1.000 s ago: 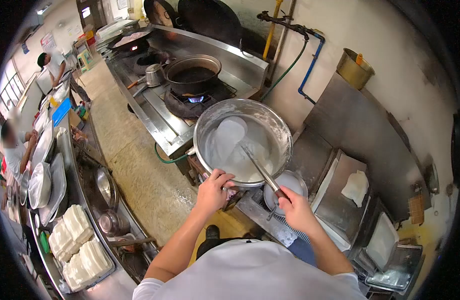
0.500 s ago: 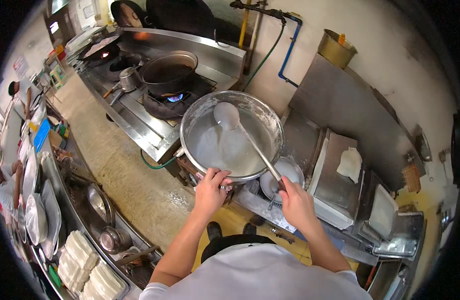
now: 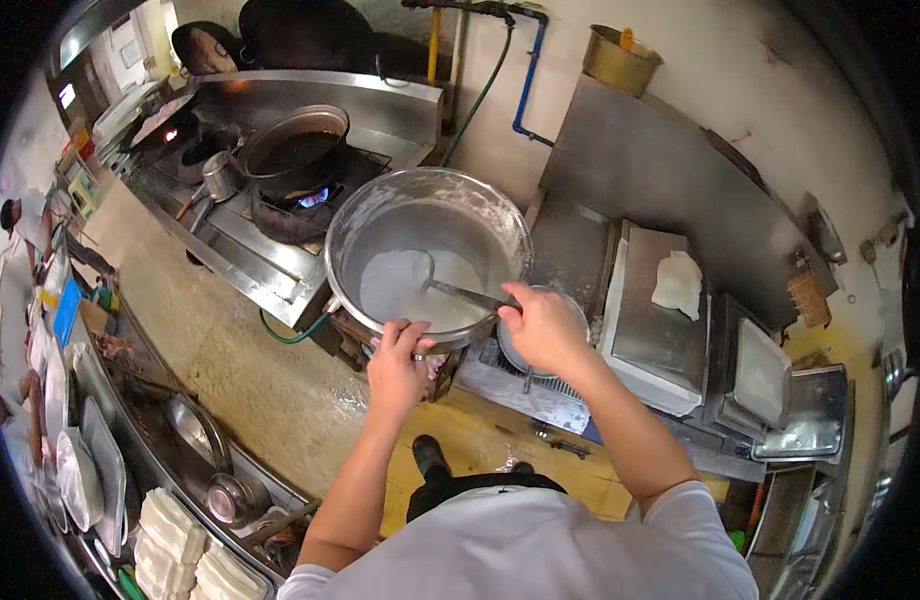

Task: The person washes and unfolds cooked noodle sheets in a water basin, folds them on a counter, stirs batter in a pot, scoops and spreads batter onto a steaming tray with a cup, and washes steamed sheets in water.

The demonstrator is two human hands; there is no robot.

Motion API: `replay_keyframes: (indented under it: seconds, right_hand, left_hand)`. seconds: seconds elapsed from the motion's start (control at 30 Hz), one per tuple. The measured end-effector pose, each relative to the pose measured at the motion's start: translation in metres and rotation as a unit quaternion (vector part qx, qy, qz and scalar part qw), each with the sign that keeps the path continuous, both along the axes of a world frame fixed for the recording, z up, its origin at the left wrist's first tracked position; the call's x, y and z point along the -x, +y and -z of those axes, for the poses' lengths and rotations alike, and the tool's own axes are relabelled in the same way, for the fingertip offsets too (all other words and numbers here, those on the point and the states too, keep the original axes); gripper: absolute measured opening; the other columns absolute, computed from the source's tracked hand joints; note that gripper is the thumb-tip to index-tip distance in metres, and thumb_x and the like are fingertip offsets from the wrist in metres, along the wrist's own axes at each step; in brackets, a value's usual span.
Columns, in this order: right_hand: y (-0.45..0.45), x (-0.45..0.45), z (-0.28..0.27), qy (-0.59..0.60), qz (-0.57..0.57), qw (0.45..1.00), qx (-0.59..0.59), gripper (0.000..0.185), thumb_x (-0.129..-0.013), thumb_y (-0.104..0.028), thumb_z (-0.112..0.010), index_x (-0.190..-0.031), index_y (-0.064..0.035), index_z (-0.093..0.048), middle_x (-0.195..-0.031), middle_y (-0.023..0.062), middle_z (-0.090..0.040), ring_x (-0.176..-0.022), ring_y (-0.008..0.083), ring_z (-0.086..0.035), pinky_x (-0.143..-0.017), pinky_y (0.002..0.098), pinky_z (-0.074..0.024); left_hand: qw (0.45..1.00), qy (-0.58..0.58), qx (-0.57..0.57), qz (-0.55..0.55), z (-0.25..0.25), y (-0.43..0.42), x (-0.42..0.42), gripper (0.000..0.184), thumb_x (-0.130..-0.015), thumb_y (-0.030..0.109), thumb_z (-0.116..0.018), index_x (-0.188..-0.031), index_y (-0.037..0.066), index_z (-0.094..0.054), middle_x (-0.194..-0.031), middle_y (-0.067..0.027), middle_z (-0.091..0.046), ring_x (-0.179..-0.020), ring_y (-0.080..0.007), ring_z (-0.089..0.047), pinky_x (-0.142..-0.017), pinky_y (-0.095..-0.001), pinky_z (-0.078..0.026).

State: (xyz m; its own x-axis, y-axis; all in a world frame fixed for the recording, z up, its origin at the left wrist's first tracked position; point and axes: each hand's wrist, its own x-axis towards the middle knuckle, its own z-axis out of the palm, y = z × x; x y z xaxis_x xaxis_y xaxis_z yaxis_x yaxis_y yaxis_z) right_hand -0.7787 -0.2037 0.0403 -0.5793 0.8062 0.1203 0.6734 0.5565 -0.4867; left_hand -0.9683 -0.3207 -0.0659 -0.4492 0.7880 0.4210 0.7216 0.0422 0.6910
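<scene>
Gripping ladle [image 3: 467, 295] w/ R hand [image 3: 542, 325] closed — L hand [image 3: 398, 368] half-curled on basin rim [image 3: 429, 171], grip unclear — white liquid [image 3: 395, 287] inside.

No lettering or numbers legible, seemingly, at this blur.

The big bowl [image 3: 502, 235] is gleaming silver around milky-white liquid [image 3: 388, 285]; the stove flame [image 3: 315, 198] is glowing blue; the person's shirt [image 3: 520, 550] is showing white.
</scene>
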Motion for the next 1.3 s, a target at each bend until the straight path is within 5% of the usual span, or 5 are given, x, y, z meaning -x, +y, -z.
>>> replay_keyframes:
  seconds: [0.27,0.37,0.47,0.9,1.3]
  right_hand:
    - [-0.039,-0.108,0.047,0.178,0.024,0.977,0.118,0.062,-0.091,-0.019,-0.068,-0.145,-0.0007,-0.045,-0.111,0.0218,-0.070,-0.098,0.0416,-0.067,-0.087,0.0476,-0.0528]
    - [-0.067,-0.177,0.076,0.178,0.027,0.975,0.130,0.063,-0.090,-0.017,-0.071,-0.146,-0.0017,-0.046,-0.105,0.0133,-0.072,-0.066,0.0195,-0.065,-0.066,0.0359,-0.0533]
    - [-0.092,-0.253,0.096,0.157,0.085,0.962,0.206,0.059,-0.090,-0.019,-0.068,-0.142,-0.0004,-0.049,-0.108,0.0181,-0.072,-0.097,0.0400,-0.068,-0.088,0.0480,-0.0528]
    - [-0.153,-0.452,0.134,0.149,0.192,0.951,0.193,0.056,-0.092,-0.020,-0.068,-0.141,-0.0009,-0.051,-0.105,0.0167,-0.073,-0.087,0.0335,-0.070,-0.078,0.0415,-0.0551]
    - [-0.161,-0.486,0.139,0.179,0.258,0.931,0.187,0.053,-0.091,-0.017,-0.068,-0.138,0.0008,-0.053,-0.107,0.0197,-0.072,-0.096,0.0377,-0.070,-0.085,0.0451,-0.0555]
  left_hand:
    - [1.000,-0.009,0.006,-0.018,0.006,-0.001,-0.012,0.038,-0.089,0.000,-0.064,-0.126,0.009,-0.066,-0.133,-0.0146,-0.058,-0.100,-0.0335,-0.068,-0.083,-0.0389,-0.056]
    - [0.999,0.011,-0.040,-0.009,0.008,-0.017,-0.042,0.052,-0.095,0.003,-0.065,-0.145,0.005,-0.050,-0.148,-0.0202,-0.045,-0.099,-0.0287,-0.068,-0.082,-0.0362,-0.057]
    - [0.996,-0.076,-0.041,0.028,0.011,-0.040,-0.108,0.053,-0.093,0.001,-0.066,-0.144,0.004,-0.049,-0.146,-0.0174,-0.047,-0.094,-0.0241,-0.067,-0.076,-0.0326,-0.056]
    - [0.902,-0.068,0.226,0.361,0.047,-0.021,-0.389,0.041,-0.091,0.013,-0.072,-0.129,0.000,-0.060,-0.140,-0.0226,-0.051,-0.094,-0.0319,-0.071,-0.083,-0.0404,-0.058]
    - [0.861,-0.028,0.239,0.448,0.035,0.017,-0.438,0.044,-0.090,0.017,-0.074,-0.129,0.004,-0.061,-0.138,-0.0199,-0.054,-0.097,-0.0341,-0.071,-0.086,-0.0423,-0.058]
